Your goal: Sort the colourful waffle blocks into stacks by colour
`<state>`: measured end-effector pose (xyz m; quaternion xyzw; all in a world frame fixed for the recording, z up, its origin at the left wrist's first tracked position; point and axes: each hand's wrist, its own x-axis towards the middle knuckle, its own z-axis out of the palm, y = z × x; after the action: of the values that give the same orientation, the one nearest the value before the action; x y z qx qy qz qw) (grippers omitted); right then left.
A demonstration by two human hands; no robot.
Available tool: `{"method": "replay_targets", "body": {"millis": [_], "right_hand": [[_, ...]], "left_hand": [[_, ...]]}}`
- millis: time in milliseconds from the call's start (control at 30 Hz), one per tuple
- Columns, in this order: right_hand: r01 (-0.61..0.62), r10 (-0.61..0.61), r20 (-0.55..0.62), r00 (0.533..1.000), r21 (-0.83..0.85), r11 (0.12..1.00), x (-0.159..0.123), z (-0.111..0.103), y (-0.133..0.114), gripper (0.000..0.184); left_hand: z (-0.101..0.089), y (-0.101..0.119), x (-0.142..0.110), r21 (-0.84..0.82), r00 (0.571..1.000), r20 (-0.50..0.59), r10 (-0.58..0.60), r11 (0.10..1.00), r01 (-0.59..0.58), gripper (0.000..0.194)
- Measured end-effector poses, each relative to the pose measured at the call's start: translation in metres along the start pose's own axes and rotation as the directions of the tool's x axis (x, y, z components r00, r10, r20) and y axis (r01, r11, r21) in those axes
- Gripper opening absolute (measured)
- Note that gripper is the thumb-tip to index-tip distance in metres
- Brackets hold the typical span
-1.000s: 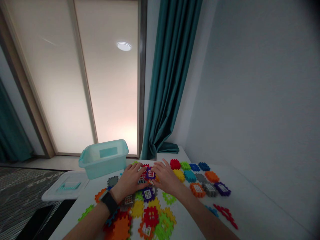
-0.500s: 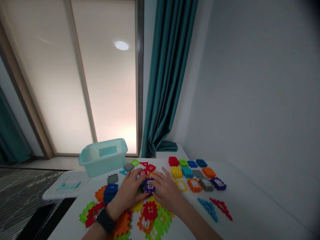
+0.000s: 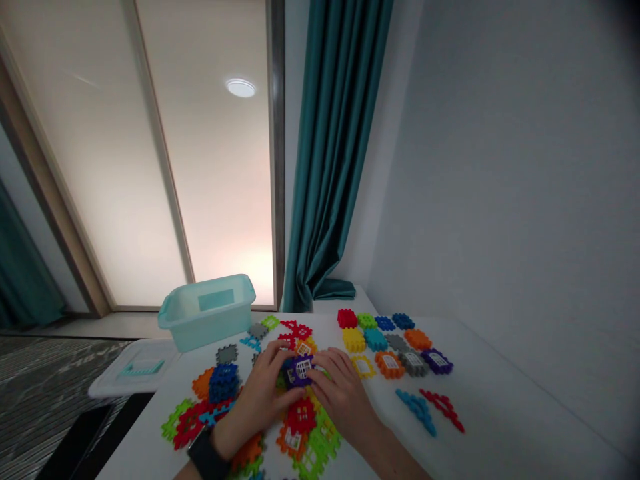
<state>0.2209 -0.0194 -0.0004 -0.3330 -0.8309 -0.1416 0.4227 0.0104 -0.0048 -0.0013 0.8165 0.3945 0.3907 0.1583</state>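
Note:
A purple notched building tile [image 3: 302,371] with a white window insert is between my two hands, above the loose pieces. My left hand [image 3: 257,392], with a dark watch on its wrist, grips the tile from the left with bent fingers and thumb. From the right, the fingers of my right hand [image 3: 345,399] close on its other edge. A darker blue or purple part shows at the tile's left side; whether it is joined cannot be made out. Below the hands lie a red tile [image 3: 301,415], an orange window tile [image 3: 291,441] and green tiles [image 3: 320,443].
Sorted tile stacks stand at right, among them yellow [image 3: 354,340] and purple [image 3: 437,361]. Blue [image 3: 417,411] and red [image 3: 442,409] roof-like strips lie nearer. At left are a blue stack [image 3: 223,382], a teal bin [image 3: 210,337] and its lid [image 3: 133,368].
The purple tile has tilted a little and shows more of its window face. My right hand's fingers have shifted slightly right and lower. My left hand keeps its hold.

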Motion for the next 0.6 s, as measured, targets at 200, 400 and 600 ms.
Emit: {"method": "replay_targets", "body": {"millis": [200,400,600], "right_hand": [[-0.191,0.209,-0.055,0.976,0.228,0.955,-0.003,0.003,-0.005,0.011],[-0.453,0.487,0.067,0.871,0.491,0.744,-0.001,0.005,-0.006,0.013],[-0.556,0.554,0.208,0.806,0.586,0.589,0.001,0.002,-0.016,0.024]], "left_hand": [[-0.001,0.001,0.002,-0.137,0.999,-0.028,0.025,0.990,-0.029,0.029],[-0.002,0.004,0.003,-0.223,0.999,-0.040,0.036,0.974,-0.044,0.022],[-0.001,0.007,0.006,-0.265,0.995,-0.101,-0.007,0.964,-0.020,0.027]]}}
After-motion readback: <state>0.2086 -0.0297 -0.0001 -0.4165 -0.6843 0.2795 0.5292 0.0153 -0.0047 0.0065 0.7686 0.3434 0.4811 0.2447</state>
